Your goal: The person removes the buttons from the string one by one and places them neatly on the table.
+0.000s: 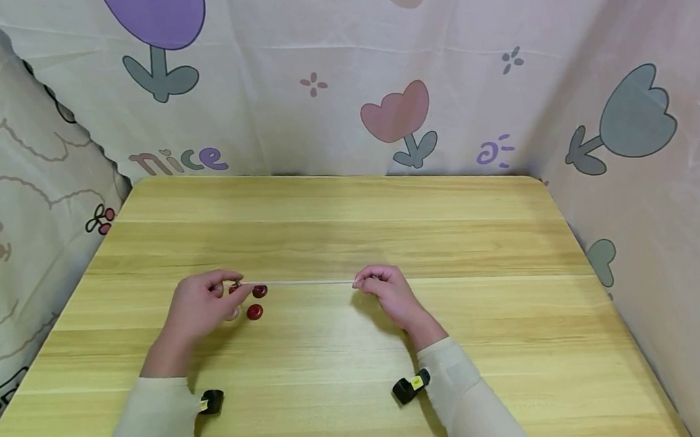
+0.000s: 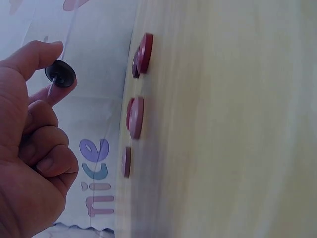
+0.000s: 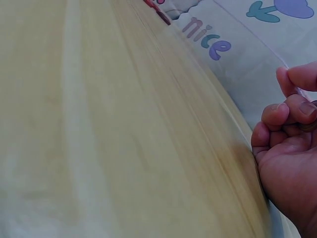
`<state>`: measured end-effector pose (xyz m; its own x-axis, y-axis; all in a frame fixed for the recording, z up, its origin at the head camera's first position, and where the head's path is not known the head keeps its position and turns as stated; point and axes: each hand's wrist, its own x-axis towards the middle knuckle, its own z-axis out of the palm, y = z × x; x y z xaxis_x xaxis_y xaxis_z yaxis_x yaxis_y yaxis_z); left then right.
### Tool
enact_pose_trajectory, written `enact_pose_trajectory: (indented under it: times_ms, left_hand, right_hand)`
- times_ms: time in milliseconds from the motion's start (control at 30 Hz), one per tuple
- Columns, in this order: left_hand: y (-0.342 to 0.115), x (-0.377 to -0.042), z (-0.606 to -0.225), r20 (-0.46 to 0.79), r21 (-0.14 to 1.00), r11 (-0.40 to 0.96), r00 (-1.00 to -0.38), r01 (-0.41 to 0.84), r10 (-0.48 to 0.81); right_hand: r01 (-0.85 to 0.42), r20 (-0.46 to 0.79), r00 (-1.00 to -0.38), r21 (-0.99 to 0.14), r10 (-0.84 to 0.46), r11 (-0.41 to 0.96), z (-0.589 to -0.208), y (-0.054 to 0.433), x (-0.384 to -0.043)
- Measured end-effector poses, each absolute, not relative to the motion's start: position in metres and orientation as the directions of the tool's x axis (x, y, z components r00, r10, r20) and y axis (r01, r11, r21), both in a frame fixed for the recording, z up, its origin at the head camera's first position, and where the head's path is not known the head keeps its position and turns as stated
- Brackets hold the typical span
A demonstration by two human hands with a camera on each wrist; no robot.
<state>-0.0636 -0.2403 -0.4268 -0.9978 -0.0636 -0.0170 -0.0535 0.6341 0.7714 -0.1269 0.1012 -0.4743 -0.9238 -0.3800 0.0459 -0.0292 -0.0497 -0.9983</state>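
My left hand (image 1: 200,303) pinches a round black button (image 2: 60,74) by its edge between thumb and forefinger, its other fingers curled in. A thin white string (image 1: 302,282) passes through the button and stretches nearly straight across to my right hand (image 1: 392,295). There the thumb and forefinger pinch the string, seen close up in the right wrist view. A small brownish thing (image 3: 309,125) shows at the curled fingers of that hand, partly out of frame. Below the left hand, several red and pinkish buttons lie on the table, among them a red button (image 1: 255,312) and a dark red button (image 1: 260,291).
Both hands are above a light wood-grain table (image 1: 313,383). A patterned cloth (image 1: 294,121) hangs behind it and at both sides. A pale button (image 1: 233,315) is partly hidden by the left hand. Small black cameras are strapped at both wrists.
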Motion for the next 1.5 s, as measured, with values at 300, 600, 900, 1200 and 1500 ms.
enact_pose_trajectory:
  times_ms: [300, 600, 900, 1200, 1500]
  left_hand:
    - [-0.256, -0.051, -0.428, 0.026, 0.728, 0.683, -0.993, -0.058, -0.113]
    - [-0.276, -0.040, -0.432, 0.045, 0.660, 0.748, -0.991, -0.067, -0.128]
    - [-0.286, -0.034, -0.436, -0.010, 0.623, 0.779, -0.996, -0.074, -0.086]
    - [-0.290, -0.036, -0.440, -0.070, 0.585, 0.807, -0.996, -0.080, -0.048]
    - [-0.291, -0.040, -0.447, -0.076, 0.592, 0.803, -0.997, -0.067, -0.027]
  right_hand:
    - [-0.020, 0.038, -0.927, -0.998, -0.373, -0.053, -0.475, 0.102, -0.127]
    - [-0.029, 0.046, -0.927, -0.998, -0.373, -0.053, -0.472, 0.102, -0.127]
    - [-0.017, 0.037, -0.928, -0.998, -0.371, -0.058, -0.471, 0.102, -0.125]
    - [-0.010, 0.024, -0.924, -0.999, -0.382, -0.040, -0.471, 0.101, -0.126]
    - [-0.017, 0.035, -0.924, -0.999, -0.381, -0.049, -0.472, 0.102, -0.127]
